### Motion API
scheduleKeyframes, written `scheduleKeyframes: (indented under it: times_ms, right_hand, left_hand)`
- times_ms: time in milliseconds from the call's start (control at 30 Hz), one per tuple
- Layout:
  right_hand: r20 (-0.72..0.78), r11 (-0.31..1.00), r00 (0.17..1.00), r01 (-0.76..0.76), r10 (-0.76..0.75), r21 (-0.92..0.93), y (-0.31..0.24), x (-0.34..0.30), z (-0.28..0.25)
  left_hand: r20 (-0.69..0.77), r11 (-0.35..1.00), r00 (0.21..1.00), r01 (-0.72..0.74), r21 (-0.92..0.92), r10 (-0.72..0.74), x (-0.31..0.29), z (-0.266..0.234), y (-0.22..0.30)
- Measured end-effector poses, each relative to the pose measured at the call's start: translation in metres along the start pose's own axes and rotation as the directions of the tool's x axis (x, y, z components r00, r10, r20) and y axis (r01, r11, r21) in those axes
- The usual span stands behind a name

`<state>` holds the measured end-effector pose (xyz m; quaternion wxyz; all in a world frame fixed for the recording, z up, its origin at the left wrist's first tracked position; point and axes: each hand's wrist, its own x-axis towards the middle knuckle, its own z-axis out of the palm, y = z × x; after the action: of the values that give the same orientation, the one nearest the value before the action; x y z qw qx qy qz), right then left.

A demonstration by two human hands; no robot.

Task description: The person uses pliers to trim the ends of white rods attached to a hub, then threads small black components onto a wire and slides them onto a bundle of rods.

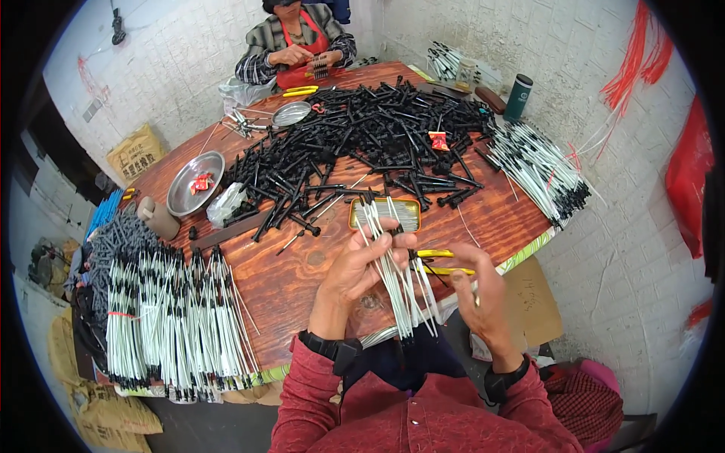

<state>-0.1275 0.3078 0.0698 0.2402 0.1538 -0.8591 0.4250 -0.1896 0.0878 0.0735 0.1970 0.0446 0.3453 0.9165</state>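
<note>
My left hand (pixel 356 264) is closed round a bundle of thin white rods (pixel 394 291) with black ends, held upright at the table's near edge. Curled beside it, my right hand (pixel 487 302) has a small pale tip showing between thumb and fingers; what it belongs to is hidden. Between the hands are the yellow handles of a pair of pliers (pixel 445 270), partly behind the rods. Just beyond my left hand lies a yellow-rimmed tin (pixel 408 214) of thin pale pieces. A heap of black rod-like parts (pixel 362 128) covers the table's middle.
Bundles of white rods (pixel 181 325) line the left edge, with more rods (pixel 540 170) at the right. A metal bowl (pixel 177 192), a beige cup (pixel 158 219) and a green flask (pixel 518 98) stand on the wooden table (pixel 287 279). Across it, a person (pixel 298 53) handles small parts.
</note>
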Motion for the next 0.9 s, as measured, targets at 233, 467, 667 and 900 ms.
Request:
scheduleKeyframes:
  times_ms: [233,467,667,900]
  right_hand:
    - [0.297,0.960,0.926,0.173,-0.235,0.222,0.002,0.006,0.055]
    - [0.369,0.968,0.895,0.222,-0.250,0.116,-0.004,0.030,0.037]
    - [0.299,0.939,0.895,0.280,-0.331,0.199,0.025,0.036,0.042]
    - [-0.265,0.685,0.946,-0.067,-0.188,-0.726,0.178,0.058,-0.088]
  left_hand:
    - [0.406,0.996,0.911,0.049,0.068,-0.073,-0.007,-0.013,0.006]
    - [0.418,0.983,0.894,-0.101,-0.155,0.158,-0.009,-0.013,0.006]
    - [0.252,0.985,0.964,-0.045,-0.167,0.087,-0.006,-0.015,0.011]
    - [-0.012,0.953,1.000,-0.009,-0.302,0.005,0.007,-0.023,0.008]
